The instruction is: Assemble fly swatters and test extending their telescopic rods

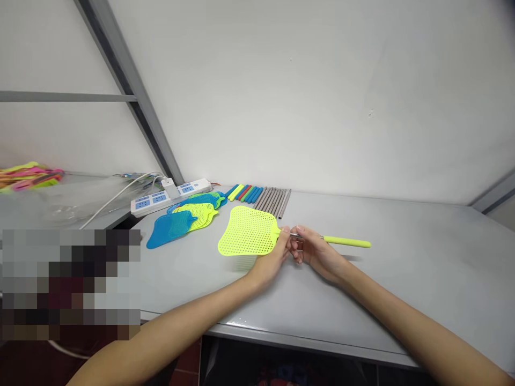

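Observation:
A fly swatter with a yellow-green perforated head point(249, 231) is held level above the grey table. My left hand point(279, 246) is closed around the neck, where the head meets the thin metal rod. Right beside it, my right hand point(316, 247) grips the rod with the fingers curled. The yellow-green handle point(348, 242) sticks out to the right past my right hand. Part of the rod is hidden by my fingers. A shadow of the head falls on the table below it.
Blue and yellow-green swatter heads point(171, 228) lie in overlapping piles at the left. Behind them stands a white power strip point(155, 202) with a plug. Coloured handles point(245, 193) and metal rods point(273, 201) are lined up near the wall point(322, 107). Pink and yellow items point(32, 177) lie far left.

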The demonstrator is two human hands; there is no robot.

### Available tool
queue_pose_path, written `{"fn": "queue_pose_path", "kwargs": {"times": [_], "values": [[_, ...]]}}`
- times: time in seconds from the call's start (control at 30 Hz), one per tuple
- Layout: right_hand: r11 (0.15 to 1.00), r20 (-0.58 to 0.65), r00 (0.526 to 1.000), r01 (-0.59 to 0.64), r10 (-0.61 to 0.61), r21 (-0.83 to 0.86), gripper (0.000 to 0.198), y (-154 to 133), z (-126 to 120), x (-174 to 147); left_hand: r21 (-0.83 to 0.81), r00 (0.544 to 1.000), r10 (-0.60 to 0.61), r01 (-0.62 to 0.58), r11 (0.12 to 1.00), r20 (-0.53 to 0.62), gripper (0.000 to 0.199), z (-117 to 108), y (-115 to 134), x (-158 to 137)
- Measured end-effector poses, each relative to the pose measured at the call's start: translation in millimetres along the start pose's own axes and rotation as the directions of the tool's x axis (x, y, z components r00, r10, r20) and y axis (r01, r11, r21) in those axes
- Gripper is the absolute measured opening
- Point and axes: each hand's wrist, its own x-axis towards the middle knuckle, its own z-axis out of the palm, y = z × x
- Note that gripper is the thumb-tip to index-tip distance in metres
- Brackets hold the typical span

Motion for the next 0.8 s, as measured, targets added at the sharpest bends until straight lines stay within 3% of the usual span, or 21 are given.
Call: {"fn": "queue_pose_path", "kwargs": {"times": [0.17, 0.33, 0.8], "values": [[0.998, 0.015, 1.000, 0.012, -0.011, -0.067, 0.031, 3, 4, -3, 0.031, 0.989, -0.035, 0.031, 0.999, 0.141, 0.033, -1, -5, -2], [0.992, 0.019, 0.999, 0.042, -0.040, -0.121, 0.029, 1, 7, -4, 0.000, 0.996, -0.021, 0.021, 1.000, 0.090, 0.035, -3, -11, -1], [0.995, 0.005, 1.000, -0.023, 0.022, 0.101, 0.028, 0, 12, 0, -0.103, 0.995, -0.095, 0.094, 0.990, -0.010, 0.030, 3, -7, 0]]}}
